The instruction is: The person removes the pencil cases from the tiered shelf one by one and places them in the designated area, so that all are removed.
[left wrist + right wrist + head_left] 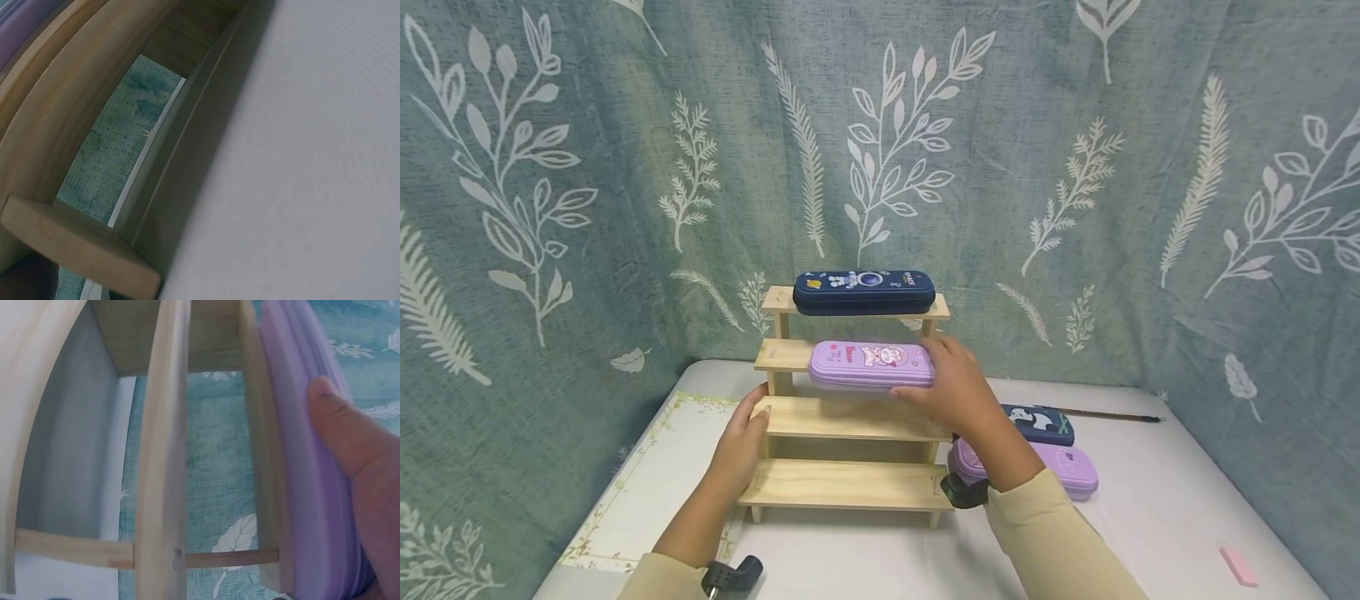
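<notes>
My right hand [958,387] grips the right end of the purple pencil case [871,364], fingers curled over its top and thumb along its front edge, as the right wrist view shows. The case lies flat on the second step from the top of the wooden stepped rack [848,483], its long axis running left to right along the step, so it stretches away to the left of that hand. My left hand [747,433] is at the rack's left side, fingers resting against the end of the third step; I cannot tell how firmly they hold it. A dark blue pencil case [863,292] lies on the top step, directly above the purple one and parallel to it. Behind my right forearm, near the tabletop's [1150,500] right side, a panda-print case [1043,423] sits on a second purple case [1063,468].
</notes>
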`<state>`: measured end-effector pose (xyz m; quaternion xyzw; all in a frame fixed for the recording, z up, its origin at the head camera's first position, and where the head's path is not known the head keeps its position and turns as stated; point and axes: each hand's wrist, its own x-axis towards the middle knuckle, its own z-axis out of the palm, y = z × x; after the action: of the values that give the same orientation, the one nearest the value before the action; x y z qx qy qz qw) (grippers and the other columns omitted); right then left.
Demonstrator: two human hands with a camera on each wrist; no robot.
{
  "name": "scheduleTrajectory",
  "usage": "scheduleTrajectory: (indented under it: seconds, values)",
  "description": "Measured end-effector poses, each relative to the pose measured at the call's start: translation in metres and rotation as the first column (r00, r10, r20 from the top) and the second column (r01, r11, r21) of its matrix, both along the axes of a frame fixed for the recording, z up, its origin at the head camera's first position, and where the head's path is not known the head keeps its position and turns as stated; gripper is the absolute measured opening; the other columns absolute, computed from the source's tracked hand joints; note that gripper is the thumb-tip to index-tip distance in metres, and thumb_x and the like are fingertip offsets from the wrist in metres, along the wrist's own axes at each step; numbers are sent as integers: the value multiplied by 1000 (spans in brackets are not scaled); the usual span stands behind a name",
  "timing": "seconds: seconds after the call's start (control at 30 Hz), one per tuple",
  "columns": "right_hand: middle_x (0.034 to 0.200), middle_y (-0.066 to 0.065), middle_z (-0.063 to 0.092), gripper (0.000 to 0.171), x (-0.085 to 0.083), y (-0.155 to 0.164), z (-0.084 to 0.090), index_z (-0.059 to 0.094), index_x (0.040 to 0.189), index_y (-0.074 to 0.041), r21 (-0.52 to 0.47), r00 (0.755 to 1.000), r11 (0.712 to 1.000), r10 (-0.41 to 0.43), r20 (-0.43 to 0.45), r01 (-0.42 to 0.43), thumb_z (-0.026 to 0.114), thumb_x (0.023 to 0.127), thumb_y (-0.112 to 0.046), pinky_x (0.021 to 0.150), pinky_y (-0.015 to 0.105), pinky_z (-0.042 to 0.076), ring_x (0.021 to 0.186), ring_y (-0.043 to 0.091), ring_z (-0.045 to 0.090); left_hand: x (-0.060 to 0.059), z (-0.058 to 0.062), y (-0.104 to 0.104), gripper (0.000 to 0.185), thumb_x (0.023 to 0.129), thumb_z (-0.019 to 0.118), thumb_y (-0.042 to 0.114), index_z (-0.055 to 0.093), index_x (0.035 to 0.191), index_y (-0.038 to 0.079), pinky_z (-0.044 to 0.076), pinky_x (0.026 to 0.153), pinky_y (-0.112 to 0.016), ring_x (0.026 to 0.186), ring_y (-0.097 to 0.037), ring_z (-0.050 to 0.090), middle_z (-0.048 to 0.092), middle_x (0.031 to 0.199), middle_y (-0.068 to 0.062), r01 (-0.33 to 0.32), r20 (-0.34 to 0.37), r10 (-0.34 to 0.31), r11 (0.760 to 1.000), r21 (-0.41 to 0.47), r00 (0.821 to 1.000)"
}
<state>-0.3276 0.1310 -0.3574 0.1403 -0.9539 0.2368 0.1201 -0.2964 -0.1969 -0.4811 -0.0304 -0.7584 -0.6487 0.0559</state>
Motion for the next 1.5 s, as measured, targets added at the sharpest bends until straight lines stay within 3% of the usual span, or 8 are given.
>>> scheduleTrajectory:
  seconds: [0.17,0.43,0.77,0.97,1.27,1.5]
  values:
    - [148,14,51,97,10,2,0,50,153,-13,-20,1000,1000,-16,17,16,90,76,-57,102,56,50,129,39,51,0,1,-1,53,114,34,29,28,166,26,13,130,-60,162,-30,17,24,174,-1,-2,16,2,1000,4,1000]
    - [153,15,49,98,27,8,-6,52,152,-13,-4,999,1000,-11,30,11,90,75,-59,107,59,48,137,40,46,-1,-4,-3,53,114,35,30,28,166,27,13,130,-61,162,-30,17,24,174,0,-4,8,4,1000,-2,1000]
    - [146,13,54,101,41,15,-14,52,152,-9,17,1000,1000,-4,-19,4,89,74,-62,108,56,48,132,37,49,-2,-7,-2,52,113,36,31,30,165,28,14,130,-61,162,-30,18,26,173,0,-4,-1,4,1000,-2,1000]
    - [143,10,56,95,49,23,-18,57,147,-12,9,999,1000,-24,-25,24,90,72,-61,100,54,51,126,36,53,-3,-6,-2,53,113,35,30,29,166,27,14,130,-60,162,-29,17,25,173,1,-3,-8,3,1000,-6,1000]
    - [147,17,55,99,59,39,-33,56,148,-8,1,999,999,-38,6,38,90,72,-63,106,60,48,131,41,52,-2,-5,-2,52,114,35,31,29,165,27,15,130,-61,162,-30,18,25,173,-1,5,-13,-5,1000,-3,1000]
    - [144,14,56,98,66,56,-46,58,146,-10,-23,999,999,-45,14,45,88,71,-66,107,61,47,132,40,52,-3,-5,0,52,114,35,32,31,165,26,17,129,-60,161,-30,20,26,173,-1,1,-20,-1,1000,3,1000]
